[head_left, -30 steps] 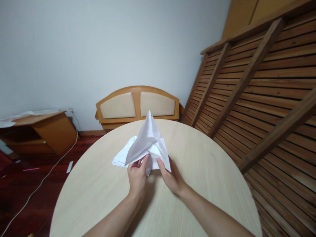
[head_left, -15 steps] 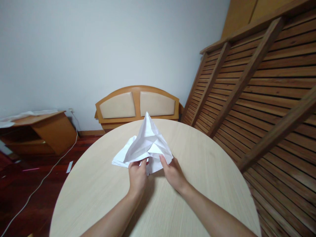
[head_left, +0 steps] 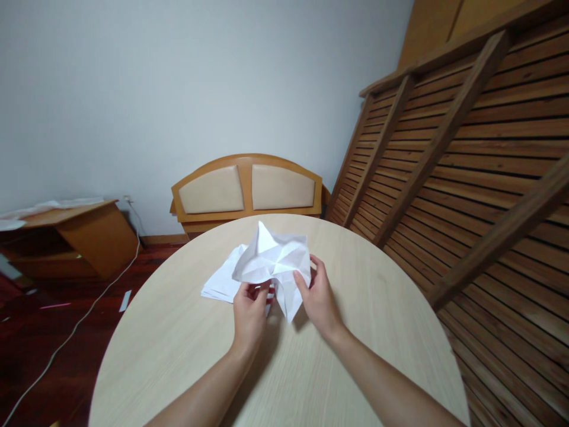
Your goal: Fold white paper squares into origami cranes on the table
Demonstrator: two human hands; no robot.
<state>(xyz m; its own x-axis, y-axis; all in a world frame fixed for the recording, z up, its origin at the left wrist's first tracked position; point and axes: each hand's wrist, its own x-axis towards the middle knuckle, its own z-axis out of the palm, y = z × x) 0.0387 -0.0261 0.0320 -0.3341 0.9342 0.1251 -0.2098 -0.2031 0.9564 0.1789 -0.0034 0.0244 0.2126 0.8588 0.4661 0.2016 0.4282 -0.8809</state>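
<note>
A creased sheet of white paper is held up over the round table, its folds spreading out from the middle. My left hand pinches its near left edge between thumb and fingers. On the right side, my right hand grips the sheet with the thumb in front and the fingers behind. One pointed corner hangs down between the hands. Some red shows under the sheet beside my left fingers; what it is I cannot make out. Behind and left of my left hand lies a stack of white paper, partly covered by the held sheet.
The pale round table fills the front. Beyond it stands a wooden headboard against the wall. A slatted wooden frame leans along the right. At left are a low wooden cabinet and a white cable on the floor.
The creased sheet has flattened and opened: its tall far peak has dropped, and a corner now points down toward me. My right hand has shifted slightly right and turned upright. The stack is unmoved.
</note>
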